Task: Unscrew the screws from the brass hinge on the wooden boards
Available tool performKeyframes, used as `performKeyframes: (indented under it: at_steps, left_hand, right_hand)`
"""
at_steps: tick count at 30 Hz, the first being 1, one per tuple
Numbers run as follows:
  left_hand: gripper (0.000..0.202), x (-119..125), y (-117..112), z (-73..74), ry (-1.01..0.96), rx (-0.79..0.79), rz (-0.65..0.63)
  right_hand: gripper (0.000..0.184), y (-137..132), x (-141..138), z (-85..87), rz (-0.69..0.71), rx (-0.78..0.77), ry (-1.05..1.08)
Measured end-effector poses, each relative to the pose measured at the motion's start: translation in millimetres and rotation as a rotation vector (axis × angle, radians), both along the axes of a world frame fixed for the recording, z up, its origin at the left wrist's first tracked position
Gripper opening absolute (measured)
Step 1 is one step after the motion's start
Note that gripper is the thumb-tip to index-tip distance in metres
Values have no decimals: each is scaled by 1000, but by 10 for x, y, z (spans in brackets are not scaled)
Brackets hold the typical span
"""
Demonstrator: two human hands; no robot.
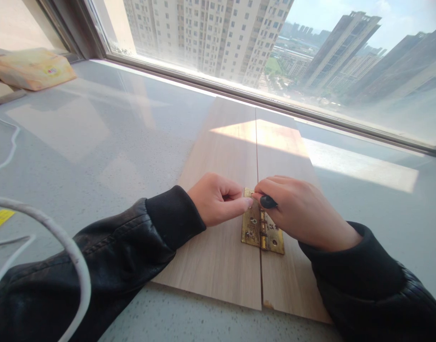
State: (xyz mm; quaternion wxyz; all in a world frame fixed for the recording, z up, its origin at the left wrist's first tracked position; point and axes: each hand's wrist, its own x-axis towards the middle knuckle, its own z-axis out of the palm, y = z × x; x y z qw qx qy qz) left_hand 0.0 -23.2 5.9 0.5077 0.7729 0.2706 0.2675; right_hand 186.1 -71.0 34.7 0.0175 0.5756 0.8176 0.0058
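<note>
Grey speckled stone sill runs under a wide window, with a dark window frame along its far edge. Outside: pale high-rise blocks, hazy sky. Far left corner: crumpled yellowish paper packet, lying flat. Left edge: thin white cord looped on the sill. Nearer the camera, a thick white cable arcs across. Yellow label lies beside that cable. Sunlit patch at right.

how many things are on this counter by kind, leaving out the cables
wooden boards: 2
brass hinge: 1
black-handled tool, held in the right hand: 1
yellow packet: 1
total: 5
</note>
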Motion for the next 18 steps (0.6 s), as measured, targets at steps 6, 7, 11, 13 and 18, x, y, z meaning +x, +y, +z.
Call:
performKeyframes:
  at_steps: [6,7,11,13,18]
  left_hand:
    - [42,5,0,-6,-5,18,1]
    - [42,5,0,-7,-9,21,2]
    - [42,6,-3,-7,-29,16,10]
    - [42,4,-2,-3,-26,16,5]
    - [42,2,3,-3,-17,22,-1]
  right_hand:
    - [23,-5,31,22,-66,10,57]
    - [27,-8,23,19,-99,22,51]
    - [35,-9,-34,-15,-173,69,-23]
    - [32,-6,-59,-31,-175,82,-35]
    - [35,-19,-82,-23,-226,167,-36]
